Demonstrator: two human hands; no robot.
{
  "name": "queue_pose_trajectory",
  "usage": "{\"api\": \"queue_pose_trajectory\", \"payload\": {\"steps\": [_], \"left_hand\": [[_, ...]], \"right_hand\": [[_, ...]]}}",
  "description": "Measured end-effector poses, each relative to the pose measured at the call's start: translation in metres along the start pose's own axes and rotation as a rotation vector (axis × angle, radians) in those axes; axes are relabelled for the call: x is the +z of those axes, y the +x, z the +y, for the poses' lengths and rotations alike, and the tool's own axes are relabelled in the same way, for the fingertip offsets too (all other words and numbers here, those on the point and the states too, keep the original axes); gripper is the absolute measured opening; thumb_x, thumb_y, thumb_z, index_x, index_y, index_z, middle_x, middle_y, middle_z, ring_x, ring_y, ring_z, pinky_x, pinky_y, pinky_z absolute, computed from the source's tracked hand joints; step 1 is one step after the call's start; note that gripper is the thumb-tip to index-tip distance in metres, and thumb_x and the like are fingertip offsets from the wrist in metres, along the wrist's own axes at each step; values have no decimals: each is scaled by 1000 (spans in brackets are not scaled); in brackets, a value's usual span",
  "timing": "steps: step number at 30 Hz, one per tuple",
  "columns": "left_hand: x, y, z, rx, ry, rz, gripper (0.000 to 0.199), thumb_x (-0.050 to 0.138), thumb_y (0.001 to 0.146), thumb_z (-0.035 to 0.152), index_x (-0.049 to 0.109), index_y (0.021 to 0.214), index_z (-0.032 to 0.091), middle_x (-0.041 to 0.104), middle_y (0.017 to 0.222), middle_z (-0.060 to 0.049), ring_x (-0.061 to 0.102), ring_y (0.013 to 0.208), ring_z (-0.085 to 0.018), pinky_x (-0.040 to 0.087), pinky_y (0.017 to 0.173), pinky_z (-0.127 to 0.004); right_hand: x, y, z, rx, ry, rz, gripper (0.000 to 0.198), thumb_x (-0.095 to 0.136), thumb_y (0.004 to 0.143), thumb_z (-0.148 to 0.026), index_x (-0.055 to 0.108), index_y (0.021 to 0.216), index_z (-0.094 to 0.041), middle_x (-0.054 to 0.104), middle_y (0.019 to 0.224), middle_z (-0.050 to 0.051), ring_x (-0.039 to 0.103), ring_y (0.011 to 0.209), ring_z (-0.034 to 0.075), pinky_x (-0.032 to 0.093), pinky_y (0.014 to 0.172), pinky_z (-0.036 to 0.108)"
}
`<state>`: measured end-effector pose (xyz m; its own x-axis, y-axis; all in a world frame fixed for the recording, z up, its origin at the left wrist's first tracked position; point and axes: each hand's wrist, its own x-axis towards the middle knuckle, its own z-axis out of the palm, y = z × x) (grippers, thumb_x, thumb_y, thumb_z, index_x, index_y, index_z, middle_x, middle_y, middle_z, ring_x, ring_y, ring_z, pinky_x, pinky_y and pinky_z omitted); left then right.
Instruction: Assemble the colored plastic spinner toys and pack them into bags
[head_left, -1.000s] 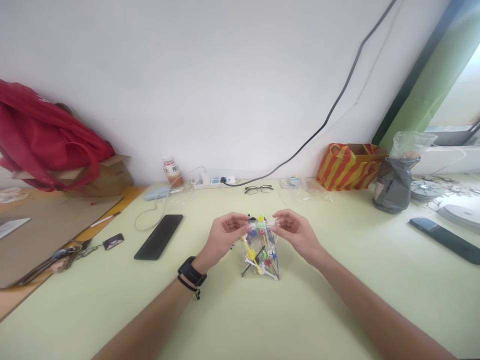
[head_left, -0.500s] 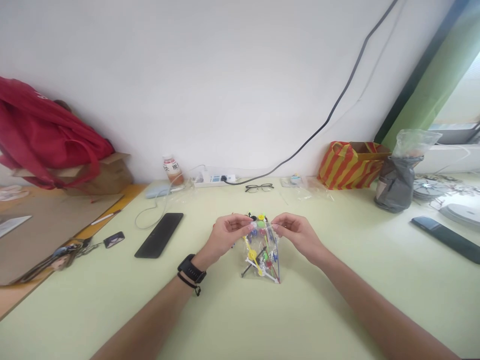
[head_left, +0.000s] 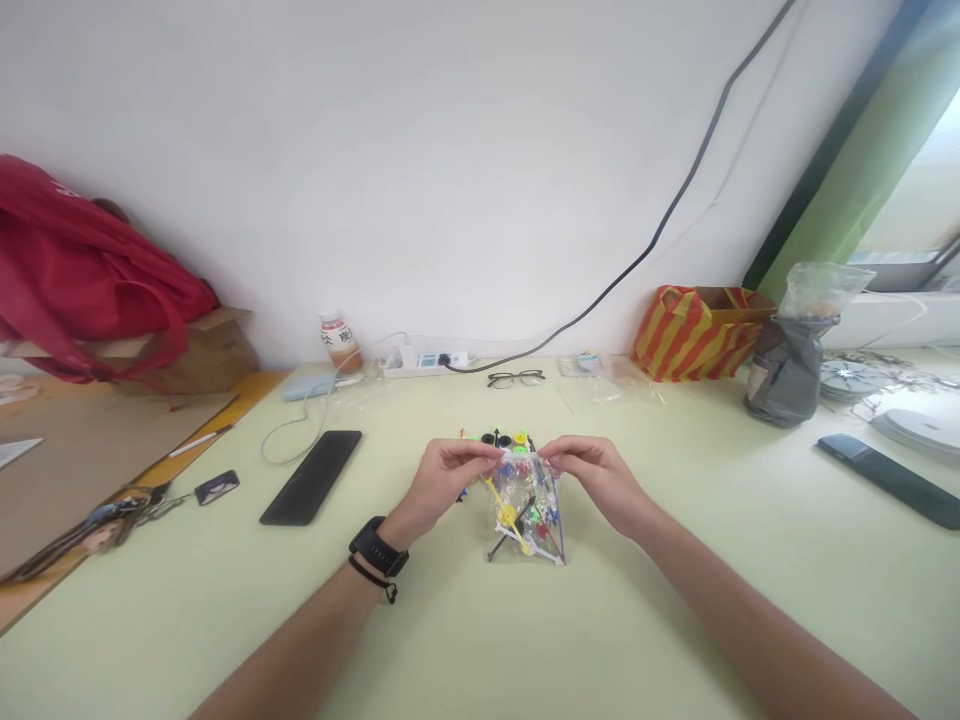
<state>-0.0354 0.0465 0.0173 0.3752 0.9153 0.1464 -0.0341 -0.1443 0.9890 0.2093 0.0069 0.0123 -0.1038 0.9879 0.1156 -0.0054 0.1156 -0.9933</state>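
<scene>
A clear plastic bag (head_left: 527, 512) full of coloured plastic pieces hangs upright between my hands, its bottom close to the table. Yellow, white, black, blue, red and green parts show through it, some of them rods and round hubs. At the bag's top left corner, my left hand (head_left: 455, 474) pinches the edge between thumb and fingers. My right hand (head_left: 592, 475) pinches the top right corner the same way, so the upper edge is stretched between them. Behind the bag lie more coloured pieces (head_left: 520, 438), with black and yellow wheels among them, partly hidden by the bag and my fingers.
On the pale green table (head_left: 480, 650), a black phone (head_left: 311, 478) and keys (head_left: 97, 530) lie left. Glasses (head_left: 516, 379), a power strip (head_left: 424, 363) and a bottle (head_left: 341, 345) sit near the wall. Right are a striped bag (head_left: 694, 333), a grey pouch (head_left: 784, 370) and another phone (head_left: 889, 480).
The bag's top edge is now pulled straighter and flatter between my hands, which sit slightly lower in view. More of the pieces behind it shows. The camera view has shifted slightly.
</scene>
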Motion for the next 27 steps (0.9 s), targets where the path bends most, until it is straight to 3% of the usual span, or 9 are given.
{"api": "queue_pose_trajectory", "payload": {"steps": [6,10,14,17,20,27], "left_hand": [[0,0,-4,48,13,-3,25,87,78,35,83,92,15,81,94,-11,74,84,-22,61,80,-32],[0,0,-3,69,25,-3,35,87,78,36,80,106,16,80,91,-9,75,86,-22,61,82,-32],[-2,2,-3,78,55,-4,26,87,78,37,82,92,15,80,90,-9,73,82,-20,60,77,-29],[-3,3,-5,70,33,0,22,88,76,34,83,88,16,80,87,-8,72,78,-19,59,74,-28],[-4,2,-6,42,14,25,18,88,75,32,84,86,18,80,84,-7,71,77,-18,58,72,-26],[-6,1,-6,39,1,8,22,87,77,33,84,91,18,80,90,-9,72,82,-20,59,75,-28]], "right_hand": [[4,-3,-4,-71,-13,-35,28,79,82,-47,79,95,-23,78,96,8,70,93,26,54,86,41],[5,-2,-1,-96,-58,25,35,81,81,-52,77,102,-25,76,93,6,70,89,25,55,84,40],[4,0,0,-116,-123,25,31,78,83,-53,75,90,-23,75,87,6,67,82,23,54,78,38],[3,0,-2,-63,-54,16,28,79,82,-49,76,91,-22,74,82,5,65,76,21,53,73,36],[0,0,-3,-23,10,40,22,80,81,-43,80,89,-22,75,86,5,65,79,21,53,78,37],[-2,-1,-1,-94,-10,7,20,80,81,-42,81,87,-23,77,89,6,69,87,24,54,82,38]]}}
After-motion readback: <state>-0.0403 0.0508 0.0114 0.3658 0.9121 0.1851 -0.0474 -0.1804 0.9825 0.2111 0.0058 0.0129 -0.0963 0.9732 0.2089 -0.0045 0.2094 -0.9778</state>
